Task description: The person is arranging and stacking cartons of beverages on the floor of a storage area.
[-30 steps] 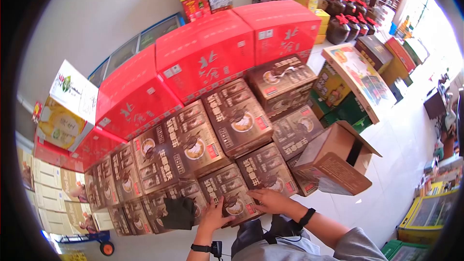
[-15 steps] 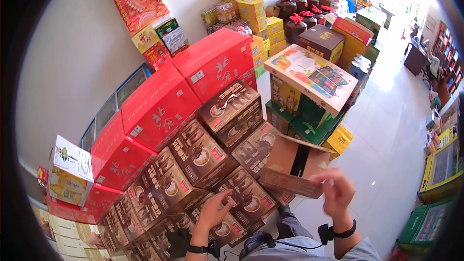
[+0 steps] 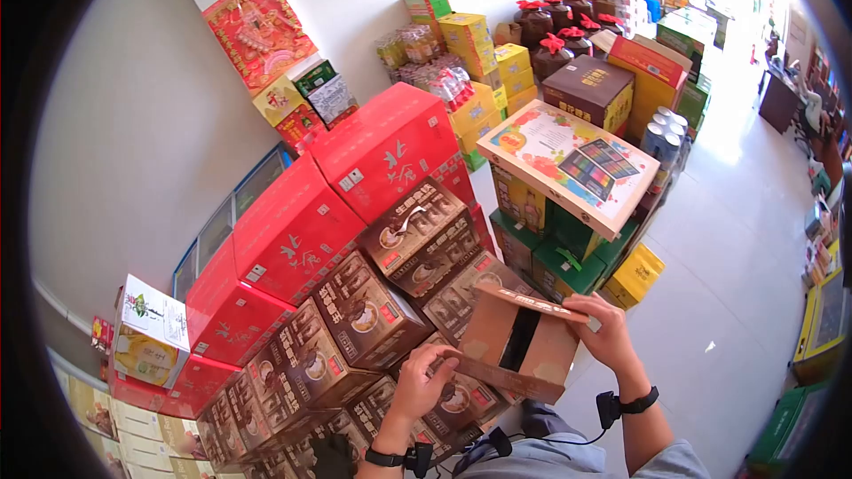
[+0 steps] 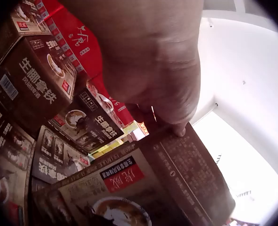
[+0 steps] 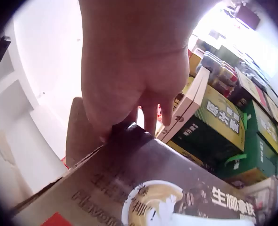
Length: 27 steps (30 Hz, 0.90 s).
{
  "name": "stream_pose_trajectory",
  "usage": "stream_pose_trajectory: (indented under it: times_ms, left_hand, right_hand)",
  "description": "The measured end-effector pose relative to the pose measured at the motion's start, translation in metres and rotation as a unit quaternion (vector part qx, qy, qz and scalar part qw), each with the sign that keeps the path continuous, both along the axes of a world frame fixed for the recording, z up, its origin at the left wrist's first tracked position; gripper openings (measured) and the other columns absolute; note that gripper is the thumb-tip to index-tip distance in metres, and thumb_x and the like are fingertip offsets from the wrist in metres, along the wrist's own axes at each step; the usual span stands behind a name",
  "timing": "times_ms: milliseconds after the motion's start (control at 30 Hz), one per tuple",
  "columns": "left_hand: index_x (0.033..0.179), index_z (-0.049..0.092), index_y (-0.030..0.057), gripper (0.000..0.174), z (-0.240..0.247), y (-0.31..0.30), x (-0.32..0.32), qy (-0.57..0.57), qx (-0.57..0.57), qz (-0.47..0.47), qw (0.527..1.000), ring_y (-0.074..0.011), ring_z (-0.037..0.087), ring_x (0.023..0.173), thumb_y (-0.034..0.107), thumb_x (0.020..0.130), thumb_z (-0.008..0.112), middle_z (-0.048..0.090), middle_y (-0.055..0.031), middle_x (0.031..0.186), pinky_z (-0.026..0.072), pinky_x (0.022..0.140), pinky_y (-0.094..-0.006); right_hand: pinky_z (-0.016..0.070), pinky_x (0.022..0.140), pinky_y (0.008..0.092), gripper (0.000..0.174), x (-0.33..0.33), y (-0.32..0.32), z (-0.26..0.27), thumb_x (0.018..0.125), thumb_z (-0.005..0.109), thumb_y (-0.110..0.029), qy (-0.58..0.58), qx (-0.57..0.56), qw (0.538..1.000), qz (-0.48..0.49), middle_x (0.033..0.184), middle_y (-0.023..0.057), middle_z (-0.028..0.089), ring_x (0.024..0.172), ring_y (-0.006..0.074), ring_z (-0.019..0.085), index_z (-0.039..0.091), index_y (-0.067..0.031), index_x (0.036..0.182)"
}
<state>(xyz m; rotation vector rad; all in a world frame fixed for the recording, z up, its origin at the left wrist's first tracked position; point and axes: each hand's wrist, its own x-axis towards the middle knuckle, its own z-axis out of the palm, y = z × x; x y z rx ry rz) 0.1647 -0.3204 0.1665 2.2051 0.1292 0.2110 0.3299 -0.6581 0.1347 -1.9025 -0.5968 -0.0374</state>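
An open, empty-looking cardboard carton (image 3: 493, 328) is tilted in front of me, brown inside with a dark strip across its bottom. My right hand (image 3: 603, 333) grips its upper right edge by a flap; in the right wrist view the thumb and fingers straddle the rim of the printed carton wall (image 5: 129, 174). At the opposite edge, my left hand (image 3: 424, 383) holds the carton, with its thumb on the brown printed side (image 4: 186, 160) in the left wrist view. Beneath and beside it lie brown coffee-print cartons (image 3: 364, 302) in rows.
Large red boxes (image 3: 293, 222) line the back of the stack. A flat colourful box (image 3: 568, 164) tops green cartons (image 3: 568, 262) at the right. A dark cloth-like item (image 3: 333, 457) lies on the cartons by the left forearm. White tiled floor (image 3: 701, 302) stretches to the right.
Both hands have left the closed carton they touched at first. The right hand reached to the open carton, then the left joined. The carton has tilted and shifted left; the view turned right.
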Motion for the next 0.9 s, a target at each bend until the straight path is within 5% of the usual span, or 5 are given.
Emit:
stream_pose_trajectory:
  times_ms: [33, 167, 267, 567, 900]
  left_hand:
    - [0.119, 0.078, 0.0040, 0.023, 0.003, -0.002, -0.002, 0.009, -0.025, 0.009, 1.000, -0.0281, 0.073, 0.108, 0.023, 0.106, 0.078, 0.076, -0.0134, 0.112, 0.0558, 0.099, -0.0392]
    - [0.118, 0.077, 0.0027, 0.019, 0.003, -0.010, -0.004, 0.001, -0.078, 0.041, 0.996, -0.0261, 0.074, 0.106, 0.019, 0.108, 0.075, 0.076, -0.0133, 0.112, 0.0567, 0.097, -0.0375]
    - [0.118, 0.077, 0.0027, 0.016, 0.002, -0.015, 0.001, -0.006, -0.076, 0.054, 0.996, -0.0235, 0.074, 0.106, 0.016, 0.108, 0.074, 0.075, -0.0120, 0.112, 0.0565, 0.097, -0.0365]
    - [0.114, 0.077, 0.0040, 0.009, -0.007, -0.016, -0.023, -0.040, -0.086, 0.129, 0.987, -0.0189, 0.070, 0.104, 0.004, 0.107, 0.071, 0.075, -0.0091, 0.110, 0.0535, 0.095, -0.0326]
    - [0.108, 0.076, 0.0004, 0.010, 0.003, 0.012, -0.117, -0.106, -0.113, 0.281, 0.947, -0.0153, 0.069, 0.100, 0.011, 0.108, 0.074, 0.073, -0.0076, 0.108, 0.0537, 0.091, -0.0301]
  right_hand:
    - [0.0551, 0.113, 0.0429, 0.025, 0.007, 0.002, -0.002, 0.100, 0.078, -0.011, -0.008, -0.017, 1.000, 0.012, 0.111, 0.0192, 0.082, 0.107, 0.0360, 0.080, 0.082, -0.0042, 0.123]
    - [0.0603, 0.074, 0.0378, 0.018, 0.014, 0.007, 0.016, 0.103, 0.075, -0.012, 0.034, -0.070, 0.997, 0.000, 0.084, 0.0204, 0.076, 0.074, 0.0360, 0.075, 0.083, -0.0034, 0.116]
    - [0.0540, 0.061, 0.0385, 0.017, 0.016, 0.013, 0.010, 0.104, 0.075, -0.014, 0.026, -0.011, 1.000, -0.006, 0.077, 0.0196, 0.073, 0.065, 0.0331, 0.072, 0.083, -0.0029, 0.114]
    - [0.0506, 0.057, 0.0348, 0.015, 0.025, 0.053, -0.009, 0.103, 0.078, -0.014, 0.039, 0.069, 0.997, -0.008, 0.067, 0.0147, 0.069, 0.055, 0.0192, 0.065, 0.082, 0.0003, 0.107]
    - [0.0531, 0.060, 0.0402, 0.019, 0.021, 0.170, 0.008, 0.104, 0.078, -0.020, 0.078, 0.053, 0.975, 0.199, 0.068, 0.0179, 0.068, 0.058, 0.0294, 0.067, 0.082, -0.0016, 0.108]
